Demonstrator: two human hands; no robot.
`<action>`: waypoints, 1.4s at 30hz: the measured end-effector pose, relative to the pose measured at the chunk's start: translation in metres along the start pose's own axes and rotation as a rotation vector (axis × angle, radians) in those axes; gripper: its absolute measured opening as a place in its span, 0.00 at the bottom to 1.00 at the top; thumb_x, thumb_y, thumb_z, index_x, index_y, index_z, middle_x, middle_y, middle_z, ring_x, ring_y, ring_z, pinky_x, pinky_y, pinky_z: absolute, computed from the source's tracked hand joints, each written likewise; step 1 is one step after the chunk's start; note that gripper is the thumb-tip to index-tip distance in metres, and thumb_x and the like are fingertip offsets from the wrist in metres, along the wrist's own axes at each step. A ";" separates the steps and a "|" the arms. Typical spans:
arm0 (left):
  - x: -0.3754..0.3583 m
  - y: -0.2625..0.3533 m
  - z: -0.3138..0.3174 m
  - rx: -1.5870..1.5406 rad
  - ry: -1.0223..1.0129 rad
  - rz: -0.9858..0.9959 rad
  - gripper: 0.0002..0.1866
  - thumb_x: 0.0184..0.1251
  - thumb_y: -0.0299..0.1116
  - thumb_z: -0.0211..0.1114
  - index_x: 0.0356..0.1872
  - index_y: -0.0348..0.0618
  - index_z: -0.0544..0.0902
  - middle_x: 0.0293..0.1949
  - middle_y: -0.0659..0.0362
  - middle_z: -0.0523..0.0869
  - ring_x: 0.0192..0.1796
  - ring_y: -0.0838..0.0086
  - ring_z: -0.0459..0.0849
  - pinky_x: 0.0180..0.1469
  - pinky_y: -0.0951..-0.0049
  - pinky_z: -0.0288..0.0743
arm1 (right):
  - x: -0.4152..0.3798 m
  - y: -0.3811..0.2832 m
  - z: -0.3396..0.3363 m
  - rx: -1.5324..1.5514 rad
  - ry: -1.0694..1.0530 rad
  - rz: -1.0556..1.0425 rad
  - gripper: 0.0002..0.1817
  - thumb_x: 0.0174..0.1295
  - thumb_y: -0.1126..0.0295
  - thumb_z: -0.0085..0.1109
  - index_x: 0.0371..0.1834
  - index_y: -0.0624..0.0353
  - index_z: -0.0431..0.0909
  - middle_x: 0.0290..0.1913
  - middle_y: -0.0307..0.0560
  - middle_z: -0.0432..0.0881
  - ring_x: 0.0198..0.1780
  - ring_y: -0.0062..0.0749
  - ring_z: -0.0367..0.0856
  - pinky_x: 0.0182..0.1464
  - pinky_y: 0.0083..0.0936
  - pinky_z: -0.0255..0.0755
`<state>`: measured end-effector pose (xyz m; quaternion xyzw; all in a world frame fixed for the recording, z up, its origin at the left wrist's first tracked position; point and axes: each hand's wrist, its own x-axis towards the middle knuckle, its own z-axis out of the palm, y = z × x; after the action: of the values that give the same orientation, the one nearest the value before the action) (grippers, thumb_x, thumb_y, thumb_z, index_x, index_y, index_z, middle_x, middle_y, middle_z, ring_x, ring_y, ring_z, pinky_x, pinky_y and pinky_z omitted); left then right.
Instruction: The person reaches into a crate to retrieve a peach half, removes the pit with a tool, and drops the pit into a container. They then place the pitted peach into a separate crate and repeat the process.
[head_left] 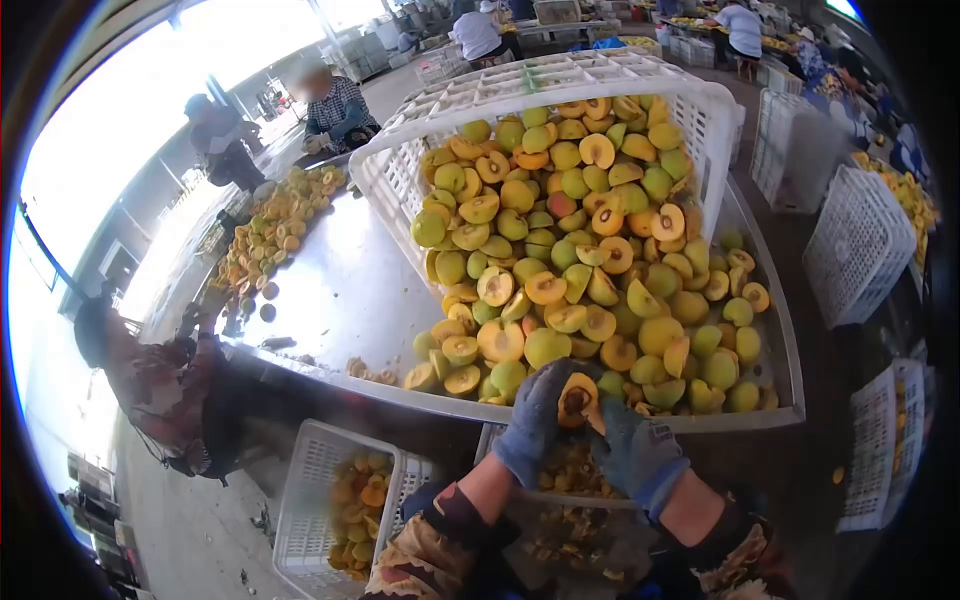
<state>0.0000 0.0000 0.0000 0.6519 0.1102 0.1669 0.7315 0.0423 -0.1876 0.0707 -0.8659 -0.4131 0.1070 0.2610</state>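
Both my hands wear grey-blue gloves and meet at the near edge of the metal table. My left hand (536, 415) is closed around a peach half (576, 398), its cut face and dark pit hollow turned toward me. Close against the right side of that half is my right hand (637, 448), fingers curled; whatever they grip is hidden. Just beyond my hands, a heap of halved peaches (548, 347) spills from a tipped white plastic crate (722, 150). Below my hands sits a container with pits and scraps (575, 470).
A white crate of peach pieces (300, 490) stands at lower left. More fruit (270, 235) lies on the table's far left, beside a person in a patterned top (165, 385). White crates (862, 245) stand at right. Other people work farther back.
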 end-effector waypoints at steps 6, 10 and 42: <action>-0.008 0.038 0.013 -0.216 -0.047 -0.088 0.19 0.76 0.41 0.55 0.53 0.33 0.80 0.47 0.54 0.86 0.48 0.70 0.85 0.54 0.71 0.78 | -0.005 -0.008 -0.008 0.092 -0.067 0.053 0.29 0.59 0.64 0.59 0.64 0.62 0.67 0.41 0.66 0.83 0.43 0.64 0.82 0.47 0.52 0.75; -0.009 0.051 0.014 -0.028 -0.071 -0.024 0.21 0.75 0.44 0.59 0.53 0.32 0.81 0.46 0.58 0.86 0.48 0.77 0.82 0.53 0.75 0.76 | -0.006 -0.006 -0.005 0.177 -0.064 0.043 0.32 0.59 0.65 0.58 0.67 0.63 0.65 0.42 0.67 0.83 0.44 0.64 0.82 0.48 0.51 0.75; 0.003 0.066 0.005 0.019 -0.146 -0.398 0.20 0.75 0.42 0.58 0.44 0.31 0.84 0.38 0.55 0.88 0.40 0.75 0.85 0.47 0.75 0.78 | -0.002 0.015 0.026 0.950 -0.307 0.074 0.11 0.68 0.71 0.54 0.50 0.63 0.74 0.31 0.47 0.79 0.29 0.33 0.79 0.34 0.33 0.75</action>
<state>-0.0017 0.0025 0.0662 0.6345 0.1852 -0.0294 0.7499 0.0402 -0.1878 0.0411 -0.6399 -0.3213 0.4187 0.5586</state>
